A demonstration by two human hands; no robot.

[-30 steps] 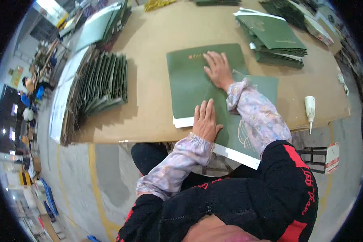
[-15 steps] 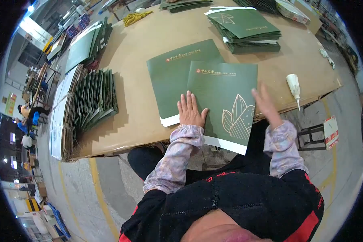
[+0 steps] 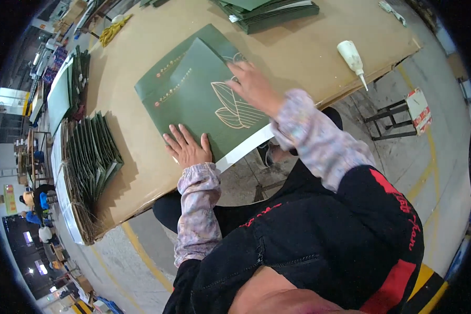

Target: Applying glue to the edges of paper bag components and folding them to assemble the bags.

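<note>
Two flat green paper bags with gold line print lie one over the other near the table's front edge. The upper paper bag (image 3: 193,99) covers most of the lower paper bag (image 3: 206,36), whose top edge and upper right corner show. A white strip runs along the near edge of the upper one. My left hand (image 3: 189,149) rests flat on its near left part, fingers spread. At its right side, over the leaf print, my right hand (image 3: 254,89) has its fingers stretched and slightly apart, touching nothing I can make out between them.
A bundle of folded green bags (image 3: 97,152) stands at the left edge, with more green bags (image 3: 63,89) behind it. Another stack (image 3: 277,18) lies at the back. A white glue bottle (image 3: 350,57) lies at right; yellow gloves (image 3: 114,30) lie far left. A stool (image 3: 397,118) stands beyond the edge.
The upper bag has turned and slid left, now covering more of the lower one. My right hand has come in from its right side over the print. My left hand stays flat on the bags.
</note>
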